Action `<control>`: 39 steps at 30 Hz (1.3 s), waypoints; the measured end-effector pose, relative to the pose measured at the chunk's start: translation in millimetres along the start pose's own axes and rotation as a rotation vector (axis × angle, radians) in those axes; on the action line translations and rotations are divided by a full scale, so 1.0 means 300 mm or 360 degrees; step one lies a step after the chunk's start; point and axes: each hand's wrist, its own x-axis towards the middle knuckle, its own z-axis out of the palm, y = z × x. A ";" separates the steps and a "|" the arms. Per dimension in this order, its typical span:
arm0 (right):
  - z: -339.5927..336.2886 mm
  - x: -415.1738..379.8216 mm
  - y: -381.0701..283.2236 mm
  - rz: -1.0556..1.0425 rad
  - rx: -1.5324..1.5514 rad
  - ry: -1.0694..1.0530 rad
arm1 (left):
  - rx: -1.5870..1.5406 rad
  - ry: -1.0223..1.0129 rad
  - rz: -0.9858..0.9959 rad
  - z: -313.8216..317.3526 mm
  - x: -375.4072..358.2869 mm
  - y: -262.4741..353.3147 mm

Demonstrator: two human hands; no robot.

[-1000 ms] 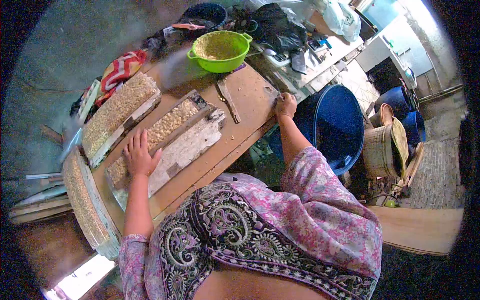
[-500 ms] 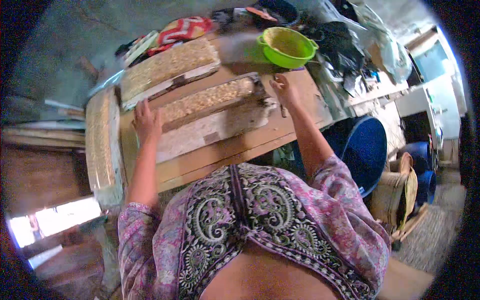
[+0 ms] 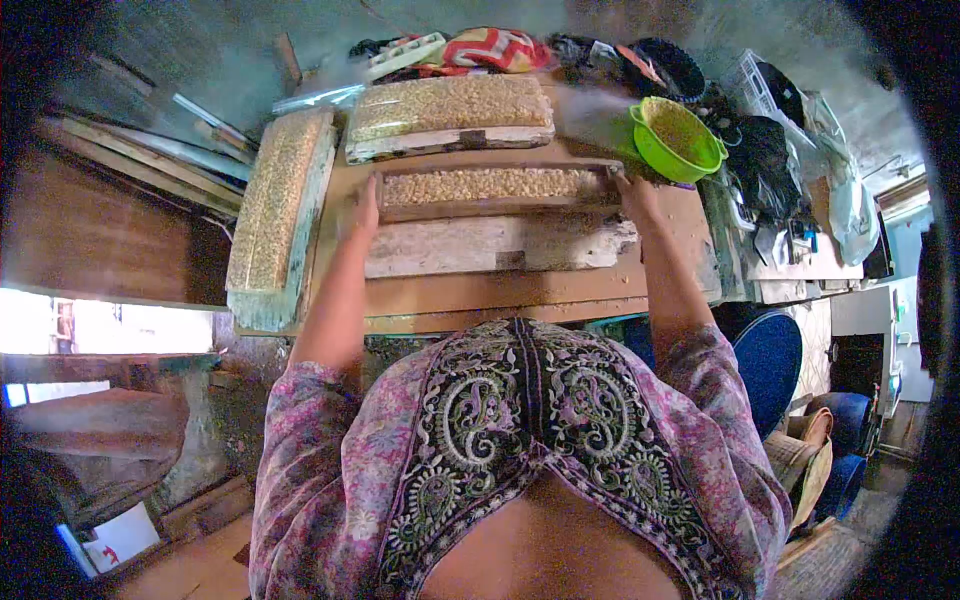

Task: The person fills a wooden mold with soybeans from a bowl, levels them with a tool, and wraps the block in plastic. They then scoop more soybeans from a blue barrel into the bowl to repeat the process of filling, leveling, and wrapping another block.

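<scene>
A long, narrow wooden mould (image 3: 440, 212) packed with pale beans or grains (image 3: 490, 185) lies across the worktable. My left hand (image 3: 364, 206) grips its left end, and my right hand (image 3: 636, 196) grips its right end; some fingers are hidden behind the wood. Directly in front of the mould is a worn, whitish wooden board (image 3: 440, 247). Behind it rests a plastic-wrapped slab of the same pale grains (image 3: 450, 105) on another board. A second wrapped slab (image 3: 278, 200) stands lengthwise at the left edge of the table.
A bright green basin (image 3: 672, 165) with grains inside stands at the back right of the brown tabletop (image 3: 480, 292). Cloths (image 3: 495, 48) and black plastic bags (image 3: 765, 170) are heaped behind and to the right. A large blue barrel (image 3: 765, 355) stands below the right side.
My right hand has come down from above the mould's right end to grip that end. My left hand has closed on the left end. The view has turned and levelled.
</scene>
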 end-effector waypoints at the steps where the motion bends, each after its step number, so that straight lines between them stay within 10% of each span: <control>1: -0.028 -0.014 -0.021 -0.0072 0.0021 0.0057 | 0.0151 -0.0021 0.0090 -0.018 -0.001 0.007; 7: -0.269 -0.226 -0.174 -0.0511 0.0144 0.0448 | -0.0107 0.0159 0.0031 -0.111 -0.145 0.039; 10: -0.074 -0.239 0.102 -0.0072 0.0752 -0.0209 | -0.0220 0.0082 -0.0013 -0.139 -0.352 0.106; 13: -0.155 -0.419 -0.074 0.0240 0.0261 -0.0202 | -0.0076 0.0113 0.0018 0.032 -0.339 -0.132; 15: -0.081 -0.424 -0.022 -0.0175 0.0222 0.0214 | 0.0054 0.0262 0.0192 0.034 -0.381 -0.094; 19: -0.022 -0.390 -0.008 0.0005 0.0834 0.0093 | -0.0025 0.0220 0.0075 0.107 -0.287 -0.174; 22: -0.033 -0.374 -0.031 0.0006 0.0104 0.0211 | -0.0010 0.0369 0.0220 0.129 -0.270 -0.186; 39: -0.046 -0.374 -0.083 0.0224 0.0104 0.0172 | 0.0020 0.0268 0.0109 0.042 -0.260 -0.047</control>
